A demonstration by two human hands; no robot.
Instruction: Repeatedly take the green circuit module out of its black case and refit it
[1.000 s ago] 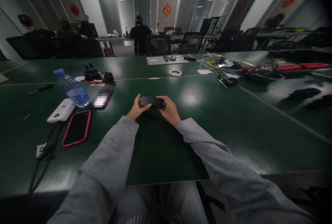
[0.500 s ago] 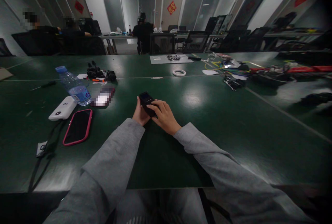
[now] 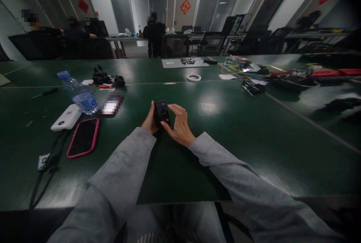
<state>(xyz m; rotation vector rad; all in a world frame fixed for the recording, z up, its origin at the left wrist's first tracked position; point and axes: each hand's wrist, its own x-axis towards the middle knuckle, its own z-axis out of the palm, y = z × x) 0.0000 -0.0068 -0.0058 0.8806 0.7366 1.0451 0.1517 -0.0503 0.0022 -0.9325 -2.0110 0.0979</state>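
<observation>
A small black handheld device (image 3: 162, 110) with a screen on its upper part and small buttons below is held above the green table, screen towards me. My left hand (image 3: 150, 122) is wrapped round its left side, thumb up along the edge; the other fingers are hidden behind it. From the right, my right hand (image 3: 179, 126) grips it, the thumb at the lower front by the buttons and the fingertips at the upper right edge.
Left on the green table (image 3: 242, 141) lie a pink-cased phone (image 3: 84, 138), a white power bank (image 3: 66, 118) with a cable, a tilted water bottle (image 3: 79, 94) and another phone (image 3: 111, 104). Further back are a tape roll (image 3: 193, 77) and wires (image 3: 254, 71). People sit behind.
The device has turned more upright, its screen now facing me. My right hand's fingers have moved off its front to the right edge, and its thumb now shows at the bottom.
</observation>
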